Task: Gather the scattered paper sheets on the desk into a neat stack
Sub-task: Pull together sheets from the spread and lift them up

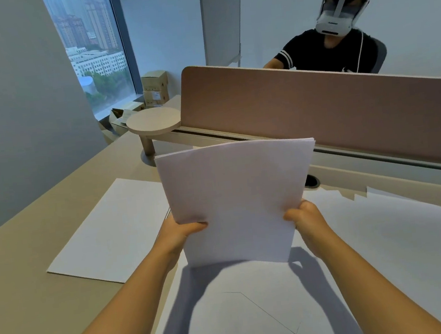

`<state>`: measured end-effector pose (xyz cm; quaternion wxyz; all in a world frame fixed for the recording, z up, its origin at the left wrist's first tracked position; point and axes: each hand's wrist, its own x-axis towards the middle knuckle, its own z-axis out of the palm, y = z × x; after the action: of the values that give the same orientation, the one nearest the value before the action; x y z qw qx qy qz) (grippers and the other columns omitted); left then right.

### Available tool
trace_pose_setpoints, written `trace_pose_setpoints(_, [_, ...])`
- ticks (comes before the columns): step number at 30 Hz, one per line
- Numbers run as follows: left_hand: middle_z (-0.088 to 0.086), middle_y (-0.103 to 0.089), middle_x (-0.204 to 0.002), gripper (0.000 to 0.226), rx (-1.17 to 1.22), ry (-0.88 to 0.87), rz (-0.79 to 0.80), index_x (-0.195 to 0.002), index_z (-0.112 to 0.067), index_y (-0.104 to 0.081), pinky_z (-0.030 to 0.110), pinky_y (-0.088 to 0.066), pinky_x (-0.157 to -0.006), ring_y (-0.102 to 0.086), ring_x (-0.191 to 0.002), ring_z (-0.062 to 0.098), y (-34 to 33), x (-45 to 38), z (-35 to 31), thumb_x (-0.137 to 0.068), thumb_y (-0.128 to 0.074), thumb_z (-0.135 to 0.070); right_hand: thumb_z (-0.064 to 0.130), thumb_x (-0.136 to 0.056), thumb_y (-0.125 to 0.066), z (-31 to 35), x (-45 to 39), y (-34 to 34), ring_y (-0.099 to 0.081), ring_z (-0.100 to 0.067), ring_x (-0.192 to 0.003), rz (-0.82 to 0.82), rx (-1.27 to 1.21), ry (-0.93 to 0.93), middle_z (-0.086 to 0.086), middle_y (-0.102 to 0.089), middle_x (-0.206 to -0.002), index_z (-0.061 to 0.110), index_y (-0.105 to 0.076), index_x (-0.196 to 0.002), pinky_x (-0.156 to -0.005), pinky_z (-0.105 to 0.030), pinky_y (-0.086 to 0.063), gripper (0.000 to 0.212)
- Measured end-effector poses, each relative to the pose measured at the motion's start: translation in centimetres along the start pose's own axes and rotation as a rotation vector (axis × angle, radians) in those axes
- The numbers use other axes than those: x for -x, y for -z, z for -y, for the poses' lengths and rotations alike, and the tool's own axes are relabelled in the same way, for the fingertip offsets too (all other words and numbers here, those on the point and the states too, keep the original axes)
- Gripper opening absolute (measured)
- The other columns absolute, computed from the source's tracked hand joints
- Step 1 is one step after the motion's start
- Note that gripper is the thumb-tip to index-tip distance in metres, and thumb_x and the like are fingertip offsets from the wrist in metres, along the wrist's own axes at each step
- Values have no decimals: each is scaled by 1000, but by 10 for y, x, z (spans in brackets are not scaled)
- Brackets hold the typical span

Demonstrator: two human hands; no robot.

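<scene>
Head view: the left hand (180,232) and right hand (305,216) each pinch a side edge of the sheaf (239,200), held upright above the desk (25,309) — likely to square its edges. One sheet (112,232) lies apart at left; others (385,244) are spread beneath.

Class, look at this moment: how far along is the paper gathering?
Done: several sheets already form a bundle. In hand: the left hand and right hand grip its sides, holding it upright above the desk. Left: a single sheet at the left and overlapping sheets at the right lie ungathered.
</scene>
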<state>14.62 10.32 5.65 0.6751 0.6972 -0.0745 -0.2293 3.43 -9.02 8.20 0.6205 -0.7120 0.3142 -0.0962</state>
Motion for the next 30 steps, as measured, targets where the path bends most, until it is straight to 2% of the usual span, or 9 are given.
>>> trace_pose_setpoints(4, [-3, -65, -93, 48, 66, 5, 52, -102, -16, -57, 32, -50, -79, -61, -87, 17, -5, -4, -5, -56, -65, -5, -13, -86, -40, 0, -4, -1, -50, -26, -96, -62, -12, 18, -6, -55, -104, 5, -53, -116, -86, -33, -42, 38])
trace_pose_setpoints(8, [0, -64, -88, 35, 39, 45, 45, -93, -15, -58, 31, -48, -81, -59, -83, 20, -7, -1, 6, -78, -54, 15, -2, -92, -42, -18, -3, 0, -52, -26, -96, -17, 58, -46, -10, -57, -110, 9, -54, -115, -85, -34, -42, 28])
trace_pose_setpoints(12, [1, -63, -86, 32, 61, 96, -31, -87, -17, -59, 33, -49, -78, -59, -84, 22, -9, 5, 15, -74, -56, 11, 8, -95, -46, -18, -3, -9, -55, -14, -79, -4, 9, -44, 2, -59, -93, 15, -53, -111, -74, -25, -45, 19])
trace_pose_setpoints(16, [8, -59, -108, 29, -96, 96, -210, -113, -11, -54, 41, -49, -86, -55, -100, 28, 9, -6, 5, -87, -47, 1, 8, -95, -42, -6, -13, -28, -52, -13, -74, -47, -16, -24, -2, -53, -99, 14, -45, -117, -64, -22, -43, 22])
trace_pose_setpoints(18, [7, -54, -109, 26, -179, 70, -285, -115, -7, -49, 37, -46, -83, -51, -99, 25, 26, -16, -2, -90, -45, -3, 6, -95, -41, -2, -19, -46, -55, -18, -78, -65, -39, -40, -6, -54, -97, 13, -45, -111, -65, -25, -47, 18])
trace_pose_setpoints(20, [7, -52, -105, 19, -234, 58, -319, -109, -7, -48, 33, -44, -80, -49, -95, 23, 47, -29, -4, -92, -42, -1, 3, -93, -41, -4, -29, -67, -56, -24, -80, -62, -47, -70, -9, -55, -90, 9, -49, -100, -77, -35, -51, 12])
trace_pose_setpoints(23, [8, -51, -101, 24, -296, 93, -352, -109, -5, -50, 26, -42, -70, -47, -89, 23, 93, -54, 2, -92, -36, 2, -5, -87, -43, -8, -46, -108, -42, -23, -62, 0, 57, -102, -11, -46, -69, 5, -49, -77, -58, -29, -39, 15])
trace_pose_setpoints(26, [10, -51, -96, 29, -350, 155, -374, -106, -1, -55, 23, -32, -55, -46, -73, 20, 149, -84, 15, -88, -33, 6, -10, -84, -46, -12, -63, -156, -39, -22, -56, 70, 121, -156, -11, -41, -63, 5, -45, -63, -52, -26, -37, 26])
trace_pose_setpoints(30, [14, -55, -120, 38, -399, 188, -404, -122, -3, -50, 27, -37, -75, -51, -98, 26, 203, -119, 30, -89, -34, 6, -8, -84, -53, -16, -84, -214, -42, -23, -55, 90, 151, -204, -13, -42, -66, 10, -39, -58, -56, -30, -45, 34])
